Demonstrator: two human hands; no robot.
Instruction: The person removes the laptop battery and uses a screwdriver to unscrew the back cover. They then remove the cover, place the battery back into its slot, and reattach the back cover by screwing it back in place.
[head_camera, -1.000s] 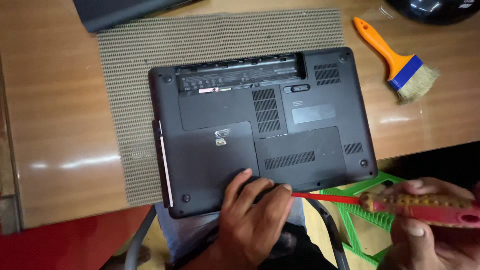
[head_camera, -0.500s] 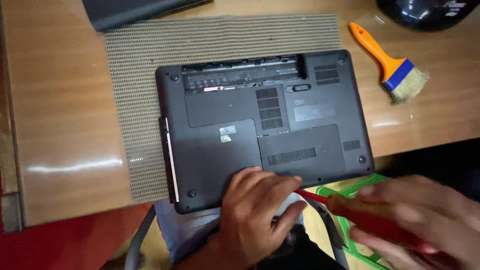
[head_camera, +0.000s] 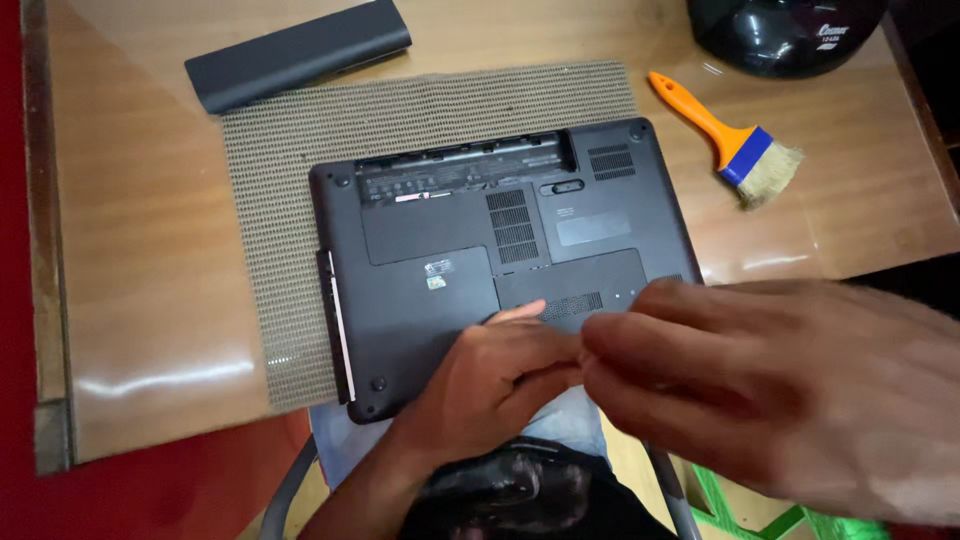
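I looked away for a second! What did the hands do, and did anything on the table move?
The right hand swung up from the lower right, over the laptop's near edge, to meet the left hand; it is blurred, and the red-handled tool it held no longer shows. The left hand stayed on the laptop. Laptop, mat and brush stayed put.

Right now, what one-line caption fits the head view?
Both hands, left hand and blurred right hand, meet over the near edge of an upturned black laptop on a woven mat.

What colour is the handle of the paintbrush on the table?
Orange handle, with a blue band; head view.
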